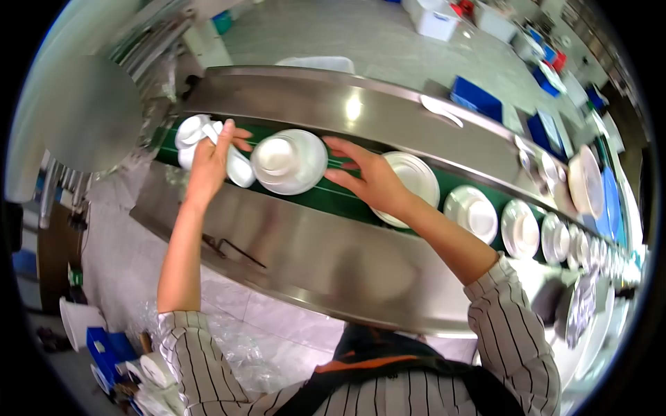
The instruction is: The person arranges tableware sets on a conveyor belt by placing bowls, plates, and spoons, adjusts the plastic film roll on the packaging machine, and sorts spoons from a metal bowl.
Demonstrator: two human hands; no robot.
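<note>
My left hand (211, 158) is over the left end of a green conveyor belt (333, 198), fingers stretched out and apart. White spoon-like crockery (241, 170) shows beside and partly beneath it, and a small white cup or bowl (192, 130) sits just left. To its right is a white plate (305, 182) bearing a small white bowl (276, 154). My right hand (371, 175) hovers at that plate's right edge with thumb and fingers spread. Under my right wrist, another white plate (415, 179) is partly hidden.
More plates with small bowls (472, 213) line the belt to the right. A white spoon (441, 111) lies on the far steel ledge (298, 93), with several more spoons (538, 163) near a pale basin (586, 182). A blue bin (476, 98) stands beyond. Steel counter (326, 260) runs along my side.
</note>
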